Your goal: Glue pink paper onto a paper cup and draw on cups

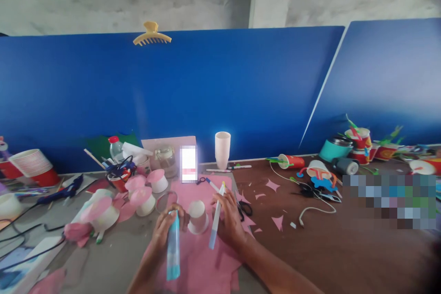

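My left hand (168,225) is closed round the upper end of a long light-blue translucent tube (173,250), which has a teal lower end. In my right hand (229,216) is a slim white pen (216,223) with a pale-blue lower end, tilted between the fingers. Between my hands a white paper cup (197,216) stands upside down on pink paper (203,266). A pair of black-handled scissors (245,210) lies just right of my right hand, partly on the pink paper.
White cups with pink paper discs (157,180) stand at left, near a blue glue gun (64,190) and its cable. Stacked white cups (222,147) stand at the blue partition (213,82). Pink scraps (277,223) and a white cable (317,210) lie at right.
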Action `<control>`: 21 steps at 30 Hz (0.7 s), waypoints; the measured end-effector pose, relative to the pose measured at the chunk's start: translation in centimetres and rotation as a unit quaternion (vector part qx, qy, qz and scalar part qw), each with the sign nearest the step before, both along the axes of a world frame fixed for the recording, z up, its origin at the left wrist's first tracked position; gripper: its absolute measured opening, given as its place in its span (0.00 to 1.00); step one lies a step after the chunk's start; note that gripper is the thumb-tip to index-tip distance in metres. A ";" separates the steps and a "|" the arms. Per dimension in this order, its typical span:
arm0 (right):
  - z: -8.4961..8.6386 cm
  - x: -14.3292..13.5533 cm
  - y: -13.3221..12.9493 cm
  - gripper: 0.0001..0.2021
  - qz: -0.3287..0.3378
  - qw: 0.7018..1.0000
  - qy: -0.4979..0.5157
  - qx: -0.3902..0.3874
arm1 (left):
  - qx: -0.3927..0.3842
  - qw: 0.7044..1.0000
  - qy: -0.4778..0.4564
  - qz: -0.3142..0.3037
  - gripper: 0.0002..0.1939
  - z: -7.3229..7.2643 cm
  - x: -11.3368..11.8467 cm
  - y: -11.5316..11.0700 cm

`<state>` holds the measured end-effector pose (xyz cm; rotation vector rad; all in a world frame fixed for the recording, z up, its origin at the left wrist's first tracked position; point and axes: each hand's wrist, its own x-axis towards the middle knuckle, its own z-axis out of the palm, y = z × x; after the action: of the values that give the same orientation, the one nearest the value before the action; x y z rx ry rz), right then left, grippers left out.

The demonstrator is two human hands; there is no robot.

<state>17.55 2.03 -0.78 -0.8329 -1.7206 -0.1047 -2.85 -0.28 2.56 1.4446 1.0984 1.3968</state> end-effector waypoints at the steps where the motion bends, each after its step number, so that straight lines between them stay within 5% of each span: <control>1: 0.0 0.0 0.0 0.21 -0.004 1.000 0.000 0.001 | -0.024 0.997 -0.032 -0.065 0.24 0.3 -0.1 -0.1; 3: 0.0 0.0 0.1 0.22 -0.010 1.000 0.000 0.002 | -0.069 0.980 -0.082 -0.166 0.23 0.8 -0.4 -0.3; 12: 0.1 0.1 0.1 0.23 -0.004 1.000 0.019 0.007 | -0.248 0.865 -0.159 -0.405 0.24 -0.5 0.2 -1.2; 15: 0.3 0.3 0.1 0.21 -0.003 1.000 0.022 0.009 | -0.299 0.848 -0.105 -0.425 0.24 -1.1 1.5 -1.8; 21: 0.3 0.5 0.1 0.21 0.002 1.000 0.010 0.009 | -0.315 0.862 -0.128 -0.375 0.28 -2.2 3.1 -1.9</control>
<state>18.09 2.13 -0.52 -0.8143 -1.6998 -0.1071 0.23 -2.23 0.33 0.9823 0.6071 0.5573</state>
